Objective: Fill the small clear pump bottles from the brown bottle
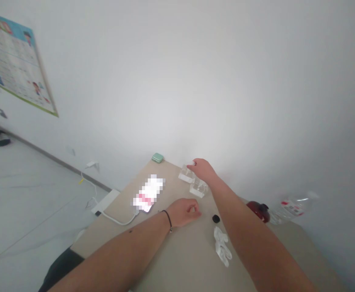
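Note:
Two small clear plastic boxes, or two halves of one, stand near the table's back edge: a farther box (186,174) and a nearer box (198,189). My right hand (205,169) is closed at the farther box's upper right edge, its thumb over the rim; the fingertips are partly hidden. Nearer to me, my left hand (182,212) hovers low over the table, wearing a thin dark bracelet (168,219). Its fingers curl in toward the thumb, and anything between them is too small to make out. A round black cap (216,219) lies between my forearms.
A lit phone (149,193) lies left with a white cable (119,222) plugged in. A green case (157,157) sits at the far corner. Crumpled white tissue (222,245) lies near my right forearm. Beyond it are a dark red object (259,211) and a clear bottle (294,207).

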Available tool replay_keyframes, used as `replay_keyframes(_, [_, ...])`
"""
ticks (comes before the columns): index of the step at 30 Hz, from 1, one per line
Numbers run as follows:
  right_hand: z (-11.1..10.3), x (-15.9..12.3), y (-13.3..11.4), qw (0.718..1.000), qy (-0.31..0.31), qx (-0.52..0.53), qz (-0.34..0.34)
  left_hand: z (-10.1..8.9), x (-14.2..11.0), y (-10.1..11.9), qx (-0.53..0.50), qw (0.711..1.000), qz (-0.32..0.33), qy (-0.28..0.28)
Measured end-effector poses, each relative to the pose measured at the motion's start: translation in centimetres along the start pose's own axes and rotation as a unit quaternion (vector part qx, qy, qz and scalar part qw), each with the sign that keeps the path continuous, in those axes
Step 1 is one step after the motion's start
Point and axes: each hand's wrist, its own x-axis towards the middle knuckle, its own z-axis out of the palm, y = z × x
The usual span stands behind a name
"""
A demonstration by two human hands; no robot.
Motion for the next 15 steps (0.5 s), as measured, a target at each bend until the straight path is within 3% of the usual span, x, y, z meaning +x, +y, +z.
replay_keyframes(9, [3.1, -0.3, 0.5, 0.998, -0.041, -0.029, 0.021, 0.0, 0.0, 0.5, 0.052, 0.998, 0.005, -0.019])
replay_keyframes(15, [3.9, -0.2, 0.4, 0.997, -0.055, -0.032, 0.048, -0.1, 0.0, 0.8, 0.067, 0.998, -0.001, -0.021])
